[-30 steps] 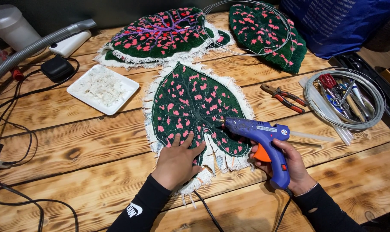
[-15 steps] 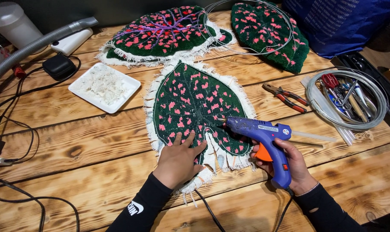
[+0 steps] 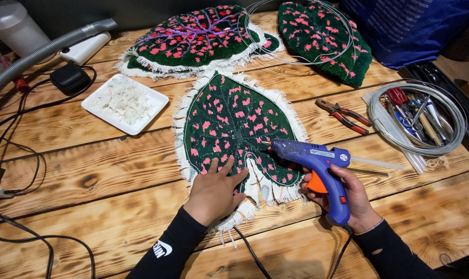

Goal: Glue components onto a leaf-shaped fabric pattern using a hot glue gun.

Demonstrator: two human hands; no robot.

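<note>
Upper left you have a white tray (image 3: 157, 103), black adapter (image 3: 69, 78), grey hose (image 3: 43, 49); right side, pliers (image 3: 343, 113), wire coil (image 3: 454, 121).

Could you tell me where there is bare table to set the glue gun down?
Bare planks lie left of the left hand, below the white tray, and at the right corner below the wire coil. The far edge with rugs, pliers and cables is crowded.
</note>
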